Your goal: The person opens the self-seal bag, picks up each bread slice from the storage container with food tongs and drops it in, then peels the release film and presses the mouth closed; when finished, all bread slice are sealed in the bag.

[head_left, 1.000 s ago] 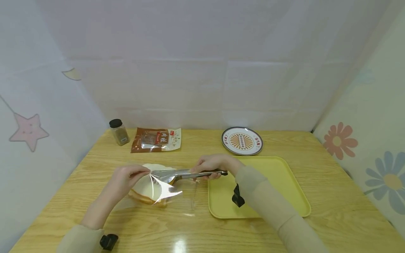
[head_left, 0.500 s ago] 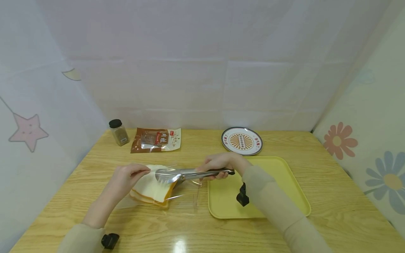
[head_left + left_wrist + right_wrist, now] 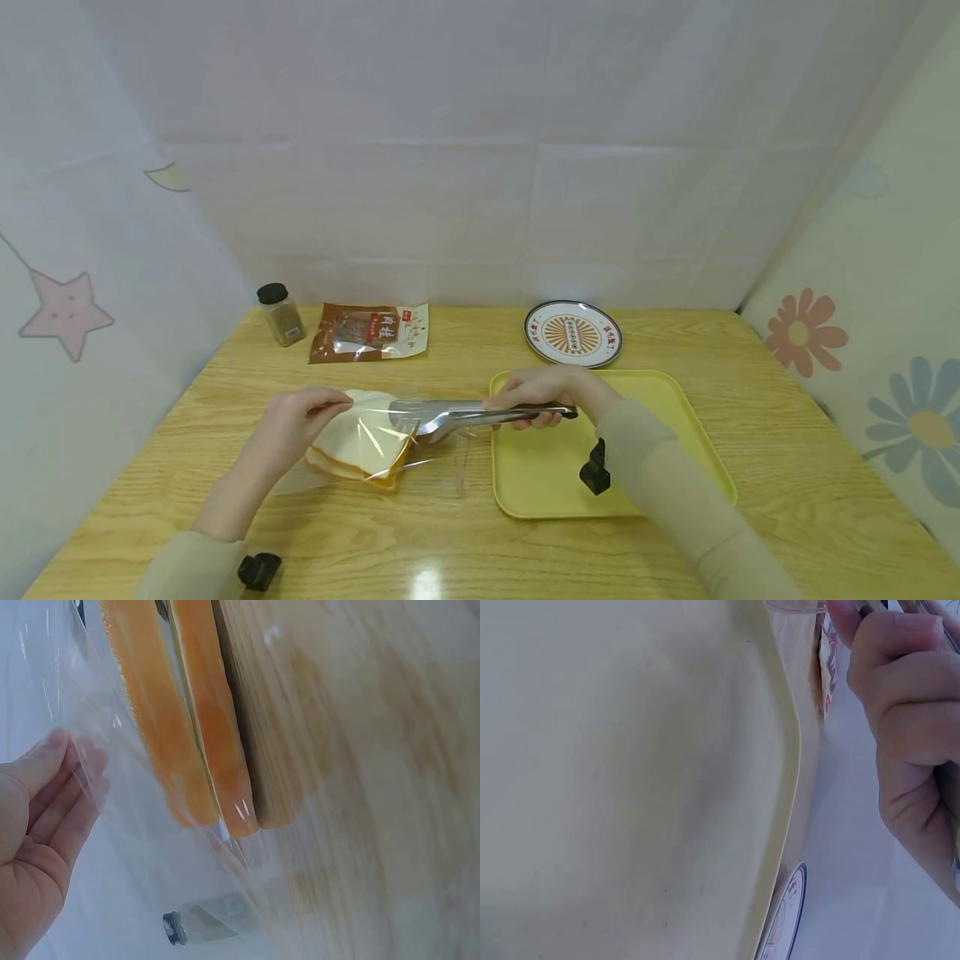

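Two slices of white bread [image 3: 363, 433] lie stacked inside a clear plastic bag [image 3: 446, 479] on the left half of the table. At the bag's upper film, my left hand [image 3: 288, 425] pinches the plastic between thumb and fingertips. The left wrist view shows this film lifted off the brown crusts [image 3: 161, 735]. My right hand [image 3: 540, 396] grips metal tongs [image 3: 461, 408] by their handles, above the tray's left edge. The tongs point left into the bag, one arm overlapping the upper slice's right edge and the other lower, beside the bread.
Under the right forearm lies a yellow tray [image 3: 540, 492]. Behind it is a round patterned plate [image 3: 573, 335]. A brown and white food packet [image 3: 369, 333] and a black-capped jar [image 3: 282, 317] stand along the table's back left.
My right hand has drawn the tongs to the right, so less of them overlaps the bread. The film lies differently over the slices. My left hand stays nearly still.
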`<state>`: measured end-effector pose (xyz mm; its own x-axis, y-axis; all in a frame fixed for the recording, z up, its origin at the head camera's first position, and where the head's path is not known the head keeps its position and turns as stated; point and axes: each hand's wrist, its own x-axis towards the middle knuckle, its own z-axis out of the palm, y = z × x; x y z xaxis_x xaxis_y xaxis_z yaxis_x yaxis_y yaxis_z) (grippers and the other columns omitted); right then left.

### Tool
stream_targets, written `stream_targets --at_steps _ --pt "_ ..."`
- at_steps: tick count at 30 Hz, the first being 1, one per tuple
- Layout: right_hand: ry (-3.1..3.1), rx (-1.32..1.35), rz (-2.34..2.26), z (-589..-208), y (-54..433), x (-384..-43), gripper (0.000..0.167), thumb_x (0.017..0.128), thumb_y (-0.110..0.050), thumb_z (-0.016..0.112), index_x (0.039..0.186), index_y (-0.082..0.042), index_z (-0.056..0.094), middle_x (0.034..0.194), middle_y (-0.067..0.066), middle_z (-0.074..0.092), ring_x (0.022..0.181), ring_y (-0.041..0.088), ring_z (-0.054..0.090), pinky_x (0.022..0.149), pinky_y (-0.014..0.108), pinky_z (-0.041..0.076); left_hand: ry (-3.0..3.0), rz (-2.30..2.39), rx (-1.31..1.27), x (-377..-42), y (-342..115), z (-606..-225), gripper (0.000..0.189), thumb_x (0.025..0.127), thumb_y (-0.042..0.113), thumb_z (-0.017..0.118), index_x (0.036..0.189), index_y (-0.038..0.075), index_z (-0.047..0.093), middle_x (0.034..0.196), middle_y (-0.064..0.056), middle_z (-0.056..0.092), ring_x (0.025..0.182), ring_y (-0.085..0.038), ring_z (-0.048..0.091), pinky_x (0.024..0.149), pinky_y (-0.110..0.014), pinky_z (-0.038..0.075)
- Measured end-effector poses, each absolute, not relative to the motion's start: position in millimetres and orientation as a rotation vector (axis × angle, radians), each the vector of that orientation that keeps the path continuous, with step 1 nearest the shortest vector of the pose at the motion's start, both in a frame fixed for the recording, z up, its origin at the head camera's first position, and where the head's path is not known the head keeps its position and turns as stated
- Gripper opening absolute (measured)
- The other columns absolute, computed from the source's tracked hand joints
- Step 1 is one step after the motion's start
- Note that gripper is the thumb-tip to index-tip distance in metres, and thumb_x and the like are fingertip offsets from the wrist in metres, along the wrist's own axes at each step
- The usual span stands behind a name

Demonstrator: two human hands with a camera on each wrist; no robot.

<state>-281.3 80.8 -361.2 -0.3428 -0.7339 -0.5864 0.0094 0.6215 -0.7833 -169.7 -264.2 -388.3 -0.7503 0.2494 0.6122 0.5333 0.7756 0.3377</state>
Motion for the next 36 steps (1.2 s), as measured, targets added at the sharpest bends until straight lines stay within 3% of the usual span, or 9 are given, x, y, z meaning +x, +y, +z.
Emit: stream_targets --at_steps 21,29,36 --pt "1.827 -0.629 -0.944 -357.6 136.8 -258.4 0.047 0.097 -0.039 0.05 0.111 0.005 0.062 0.057 -0.001 0.048 0.035 0.004 0.033 0.031 0.017 0.029 -2.399 -0.667 -0.568 -173.9 -262.2 -387.8 0.015 0.073 -0.004 0.075 0.084 0.006 0.074 0.081 -0.006 0.073 0.07 -0.021 0.07 0.064 -0.003 0.048" --pt "1.876 -0.616 -1.004 -356.1 163.8 -238.8 0.047 0.097 -0.039 0.049 0.111 0.005 0.062 0.057 -0.002 0.048 0.034 0.003 0.034 0.031 0.017 0.03 -2.425 -0.672 -0.551 -171.7 -261.3 -385.1 0.014 0.075 -0.004 0.074 0.086 0.005 0.074 0.082 -0.007 0.073 0.071 -0.021 0.07 0.06 -0.02 0.057" --pt "1.91 -0.653 -1.036 -358.0 187.9 -228.9 0.047 0.1 -0.037 0.045 0.11 0.005 0.062 0.057 -0.004 0.048 0.034 0.002 0.035 0.031 0.016 0.032 -2.44 -0.664 -0.531 -171.4 -259.6 -381.5 0.013 0.075 -0.003 0.074 0.086 0.004 0.075 0.081 -0.008 0.074 0.07 -0.022 0.07 0.059 -0.024 0.058"
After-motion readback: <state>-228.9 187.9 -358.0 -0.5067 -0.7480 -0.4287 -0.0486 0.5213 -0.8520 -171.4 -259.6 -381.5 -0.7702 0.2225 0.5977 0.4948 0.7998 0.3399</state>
